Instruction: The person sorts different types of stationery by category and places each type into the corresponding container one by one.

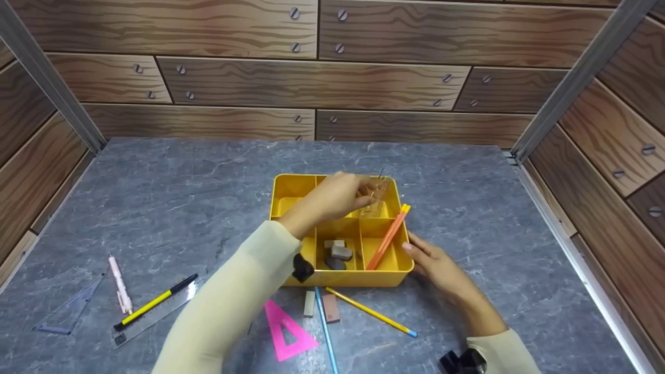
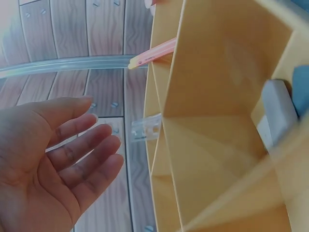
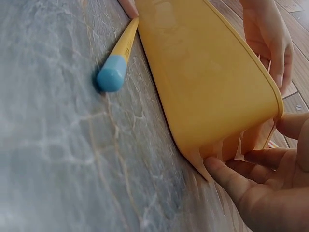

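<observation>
A yellow divided box (image 1: 343,279) stands mid-table. My left hand (image 1: 340,195) hangs over its far right compartment, fingers loosely bent. A clear plastic piece (image 1: 371,208) stands in that compartment; the left wrist view shows this clear piece (image 2: 146,128) apart from my left hand (image 2: 72,159). My right hand (image 1: 441,270) rests against the box's right end. In the right wrist view its fingertips (image 3: 215,166) touch the outer wall and the thumb meets the rim. Orange pencils (image 1: 387,239) lean in the near right compartment, and several erasers (image 1: 340,253) lie in the near middle one.
Before the box lie a pink set square (image 1: 283,337), a blue pencil (image 1: 326,330), a yellow pencil (image 1: 371,311), a white eraser (image 1: 309,304) and a pinkish eraser (image 1: 331,308). Leftward are a yellow pen (image 1: 156,303), clear ruler (image 1: 150,319), pink pen (image 1: 119,283) and clear set square (image 1: 72,306).
</observation>
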Available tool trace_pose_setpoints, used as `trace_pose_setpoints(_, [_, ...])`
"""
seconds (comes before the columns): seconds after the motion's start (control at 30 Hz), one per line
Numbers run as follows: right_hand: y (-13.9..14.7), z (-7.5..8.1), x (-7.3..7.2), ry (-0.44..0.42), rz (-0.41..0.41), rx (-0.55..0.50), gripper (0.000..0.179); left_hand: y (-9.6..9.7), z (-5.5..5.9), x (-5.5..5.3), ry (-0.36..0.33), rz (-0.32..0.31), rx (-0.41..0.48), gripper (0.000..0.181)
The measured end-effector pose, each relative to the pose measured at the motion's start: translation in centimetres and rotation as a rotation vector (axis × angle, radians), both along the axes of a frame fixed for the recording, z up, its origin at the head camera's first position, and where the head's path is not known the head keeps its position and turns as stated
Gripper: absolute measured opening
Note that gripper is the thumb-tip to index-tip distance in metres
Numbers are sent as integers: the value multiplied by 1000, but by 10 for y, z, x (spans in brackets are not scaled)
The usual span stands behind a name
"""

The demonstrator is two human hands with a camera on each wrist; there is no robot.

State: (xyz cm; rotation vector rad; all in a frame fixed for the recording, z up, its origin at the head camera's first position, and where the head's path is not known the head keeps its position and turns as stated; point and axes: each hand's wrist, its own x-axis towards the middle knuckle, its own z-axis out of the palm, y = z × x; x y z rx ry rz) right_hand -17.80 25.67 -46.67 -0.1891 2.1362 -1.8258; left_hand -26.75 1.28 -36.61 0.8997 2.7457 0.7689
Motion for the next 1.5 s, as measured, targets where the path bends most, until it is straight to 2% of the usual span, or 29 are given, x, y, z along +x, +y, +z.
trace_pose_setpoints(0.33, [-1,0,0,-4,-25,10,63,-34,-1,19,76,-8,-22,35])
trace_pose_setpoints(0.53, [-2,0,0,-2,-27,5,62,-49,-2,33,107,-24,-29,35])
trace_pose_setpoints(0.83, [-1,-3,-1,14,-21,9,62,-76,-9,55,230,-60,-9,33])
trace_pose_setpoints(0.93, [-1,-2,0,13,-26,13,61,-87,-12,61,237,-57,-14,32])
trace_pose_setpoints(1.23, [0,-1,1,11,-29,21,62,-126,-27,79,222,1,21,34])
trace_pose_setpoints(1.33, [-1,-1,1,7,-27,10,62,-141,-33,84,211,54,38,35])
trace_pose_setpoints(1.5, [-2,-2,0,1,-28,-5,62,-171,-47,92,195,178,65,36])
